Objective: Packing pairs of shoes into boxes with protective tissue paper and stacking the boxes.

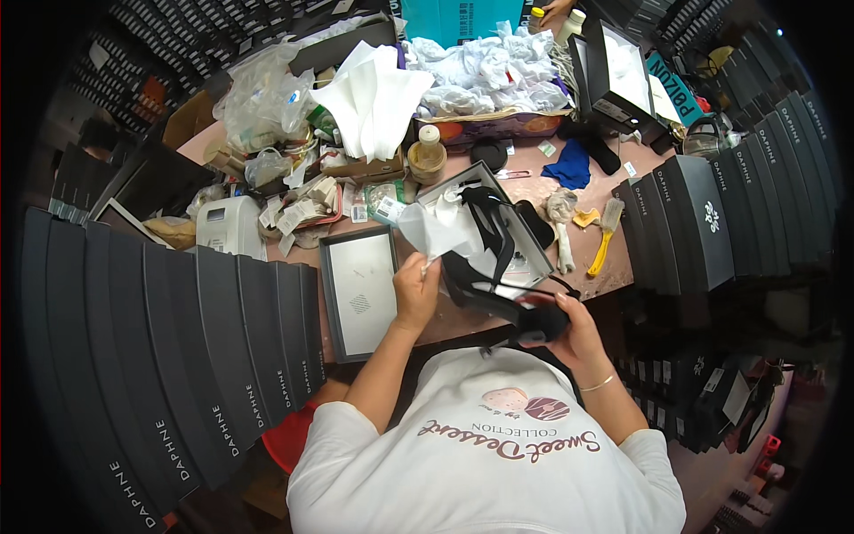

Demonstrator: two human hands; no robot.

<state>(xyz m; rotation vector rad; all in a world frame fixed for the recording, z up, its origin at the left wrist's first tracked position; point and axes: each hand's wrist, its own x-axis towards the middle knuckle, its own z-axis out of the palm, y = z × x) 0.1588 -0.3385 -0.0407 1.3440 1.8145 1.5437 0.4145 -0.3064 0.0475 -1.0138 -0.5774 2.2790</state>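
My left hand is closed on a bunched end of white tissue paper, which spreads over the near left part of an open shoebox. In my right hand is a black strappy sandal, gripped at its right end and tilted just in front of the box. Another black sandal lies inside the box among more white paper. Left of the box rests a grey-edged box lid, its pale inside facing up.
Dark shoeboxes stand in rows at left and right. A carton of crumpled white paper sits at the back. On the table are a yellow-handled brush, a blue cloth, a jar and a white label printer. Another person's hand shows at the far edge.
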